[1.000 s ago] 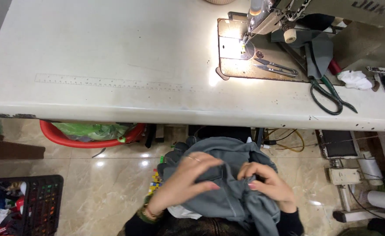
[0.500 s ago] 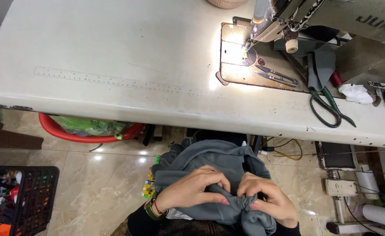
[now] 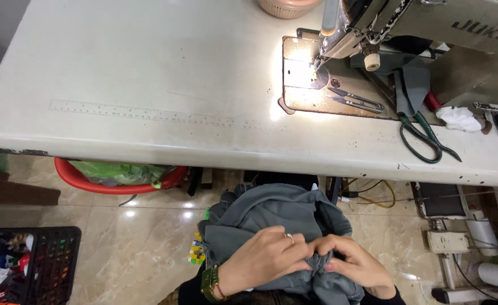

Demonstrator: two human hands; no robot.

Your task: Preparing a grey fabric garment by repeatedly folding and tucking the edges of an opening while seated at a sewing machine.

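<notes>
A bundle of grey fabric (image 3: pixel 271 217) lies in my lap below the front edge of the white sewing table (image 3: pixel 147 85). My left hand (image 3: pixel 263 257), with a ring and a green wristwatch, grips a bunched fold of the grey fabric. Beside it my right hand (image 3: pixel 353 262) pinches the same fold, fingertips touching those of the left. Both hands are curled tight around the cloth near the bottom of the view.
A sewing machine (image 3: pixel 407 22) stands at the table's back right, its lamp lighting the needle plate (image 3: pixel 305 85). Small snips (image 3: pixel 356 100) and green-handled shears (image 3: pixel 424 138) lie near it. A red basin (image 3: pixel 113 181) and a black crate (image 3: pixel 40 262) sit on the tiled floor.
My hands have drawn together on the grey fabric and bunched it tighter. The view has tilted slightly, so the table takes up more of the frame.
</notes>
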